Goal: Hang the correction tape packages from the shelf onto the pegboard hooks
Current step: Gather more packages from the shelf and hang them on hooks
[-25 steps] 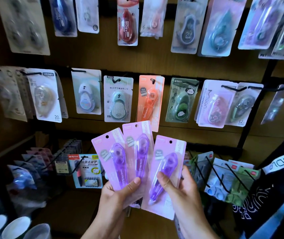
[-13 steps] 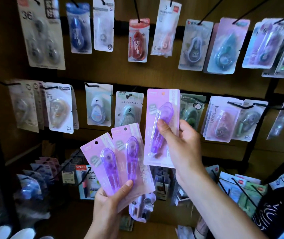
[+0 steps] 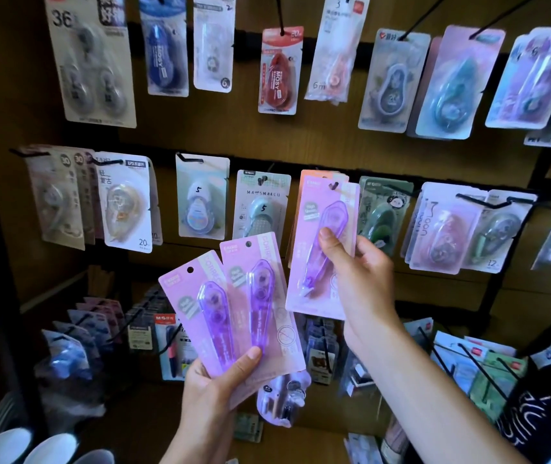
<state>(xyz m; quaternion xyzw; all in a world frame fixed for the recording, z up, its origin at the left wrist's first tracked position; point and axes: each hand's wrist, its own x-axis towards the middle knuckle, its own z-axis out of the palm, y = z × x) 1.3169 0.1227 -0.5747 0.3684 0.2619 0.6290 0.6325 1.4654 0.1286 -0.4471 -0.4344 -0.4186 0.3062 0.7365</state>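
Right hand (image 3: 361, 272) pinches purple package (image 3: 321, 249); its hole meets hook (image 3: 333, 186) at 12 o'clock: push level. Left hand (image 3: 214, 390) grips two spare packages (image 3: 234, 306)

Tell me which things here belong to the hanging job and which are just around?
Job:
- purple correction tape package in right hand, at black peg hook
- two matching purple packages in left hand

Just around:
- red Mosy tape package
- white cups

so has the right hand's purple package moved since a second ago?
Yes. The right hand lifted its purple package up from beside the left-hand packages onto the middle-row hook, over the orange package.
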